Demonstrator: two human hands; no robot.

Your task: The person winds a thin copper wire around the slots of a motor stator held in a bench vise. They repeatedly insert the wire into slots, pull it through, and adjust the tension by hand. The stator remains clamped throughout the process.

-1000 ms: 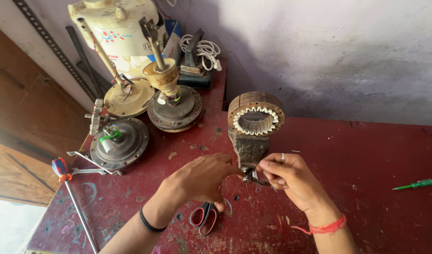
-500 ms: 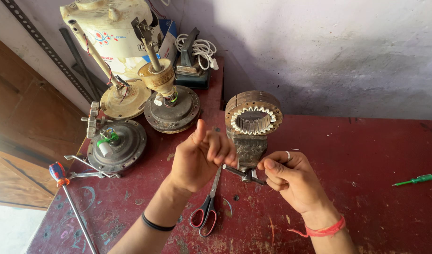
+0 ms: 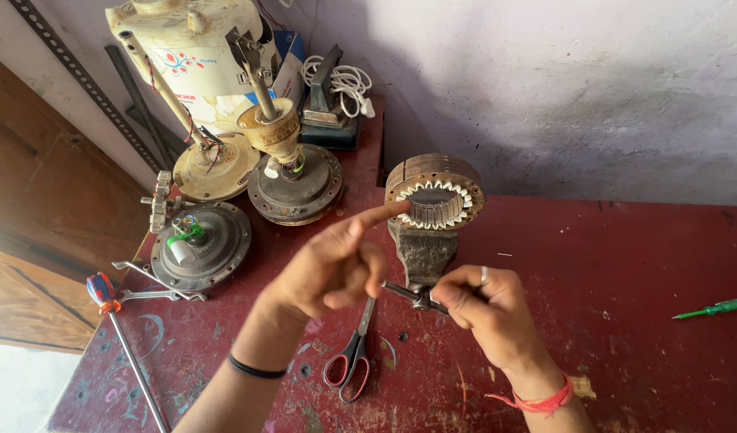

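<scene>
A round laminated stator core with white slot liners is clamped upright in a small bench vise on the red table. My left hand is raised in front of it, index finger stretched out and touching the core's left rim; it holds nothing. My right hand grips the vise's handle bar low at the vise's front. Scissors with red and black handles lie on the table below my left hand.
Several dismantled fan motors stand at the back left, by a cream fan housing and a white coiled cable. A screwdriver with a red and blue handle lies at the left edge, a green one at the right.
My left hand has left the vise handle, risen and reached its index finger up to the core's rim, uncovering the scissors. My right hand stays on the handle bar.
</scene>
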